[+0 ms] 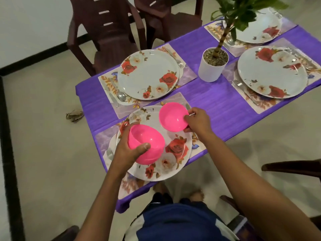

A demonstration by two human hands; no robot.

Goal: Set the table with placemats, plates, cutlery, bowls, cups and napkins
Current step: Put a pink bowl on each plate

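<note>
no text, labels, brands or numbers can be read here.

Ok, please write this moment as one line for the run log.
step: placing bowls | left hand: holds pink bowl over near plate | right hand: holds second pink bowl | other plates: no bowls

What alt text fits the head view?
Over the nearest floral plate, the left hand grips one pink bowl while the right hand holds a second pink bowl at its rim. Three more floral plates on placemats and a potted plant sit on the purple tablecloth.
</note>
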